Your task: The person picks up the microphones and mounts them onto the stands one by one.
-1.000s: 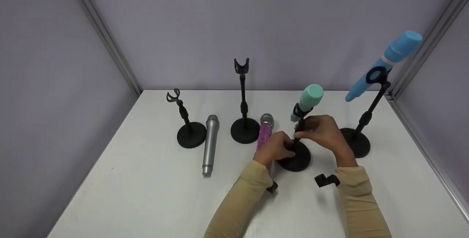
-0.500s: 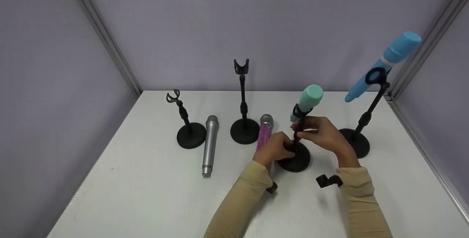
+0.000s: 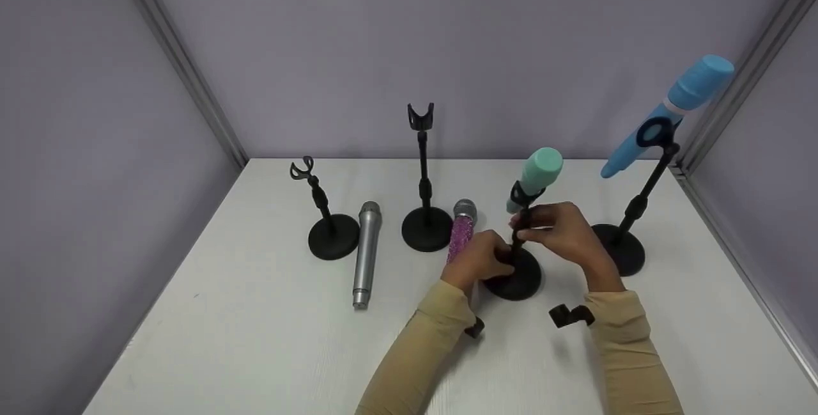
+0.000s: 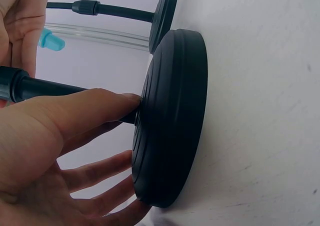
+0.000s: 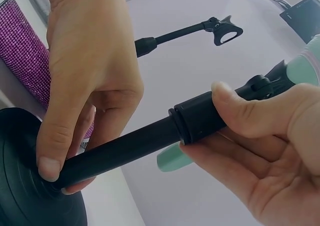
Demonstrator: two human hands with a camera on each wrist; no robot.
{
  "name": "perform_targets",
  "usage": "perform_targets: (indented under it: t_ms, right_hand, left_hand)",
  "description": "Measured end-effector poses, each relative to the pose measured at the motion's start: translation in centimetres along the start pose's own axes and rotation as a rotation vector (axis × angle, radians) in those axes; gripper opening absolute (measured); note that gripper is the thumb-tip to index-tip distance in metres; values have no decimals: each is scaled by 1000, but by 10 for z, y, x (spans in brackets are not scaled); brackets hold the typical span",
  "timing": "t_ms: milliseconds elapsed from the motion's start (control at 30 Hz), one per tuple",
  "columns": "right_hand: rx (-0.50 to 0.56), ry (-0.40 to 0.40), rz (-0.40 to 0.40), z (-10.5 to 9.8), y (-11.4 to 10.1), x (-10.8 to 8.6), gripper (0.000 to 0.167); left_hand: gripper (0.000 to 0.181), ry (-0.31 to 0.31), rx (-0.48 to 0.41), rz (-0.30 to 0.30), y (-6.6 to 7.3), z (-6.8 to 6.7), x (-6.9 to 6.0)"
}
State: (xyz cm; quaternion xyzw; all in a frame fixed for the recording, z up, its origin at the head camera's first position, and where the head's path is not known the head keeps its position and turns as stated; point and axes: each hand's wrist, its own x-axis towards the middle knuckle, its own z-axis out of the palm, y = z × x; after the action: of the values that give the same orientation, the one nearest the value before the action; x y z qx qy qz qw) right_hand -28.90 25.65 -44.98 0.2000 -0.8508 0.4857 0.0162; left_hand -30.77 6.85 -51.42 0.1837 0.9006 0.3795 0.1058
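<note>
A black microphone stand (image 3: pixel 523 282) stands on the white table, with a mint-green microphone (image 3: pixel 542 169) tilted in its clip. Low on its pole, just above the round base (image 4: pixel 172 116), my left hand (image 3: pixel 479 256) pinches the stand between thumb and fingers. My right hand (image 3: pixel 565 233) grips the thicker collar (image 5: pixel 197 117) higher up, below the clip. Beside the left hand lies a microphone with a sparkly purple handle (image 3: pixel 461 233), its lower part hidden by that hand and forearm.
A blue microphone (image 3: pixel 693 86) sits in a taller stand (image 3: pixel 621 250) at the right. Two stands, the middle one (image 3: pixel 427 229) and the left one (image 3: pixel 333 236), hold no microphone. Between them lies a silver microphone (image 3: pixel 367 255). Grey panels (image 3: pixel 409 50) enclose the table.
Both hands stay on the same stand. My right hand shifts very slightly at the collar; the microphones and other stands keep their places.
</note>
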Motion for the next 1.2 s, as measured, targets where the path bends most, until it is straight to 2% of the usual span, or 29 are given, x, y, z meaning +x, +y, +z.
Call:
perform_targets:
  t_ms: [233,467,567,800,1033,1200]
  right_hand:
    - [-11,10,9,0,-1,0,22]
    - [8,-103,-14,-2,8,2,27]
    - [29,-127,-34,-2,13,3,28]
    - [85,-103,-39,0,17,3,28]
    - [55,-46,-32,1,14,4,25]
    - [51,-24,4,2,9,3,26]
  left_hand:
    - [28,0,22,12,-1,1,0]
    - [30,11,20,5,-1,1,-1]
    - [32,13,21,-1,-1,1,-2]
    - [29,5,5,-13,0,1,-1]
    - [24,2,18,18,-1,1,-1]
    - [28,-1,24,33,0,0,-2]
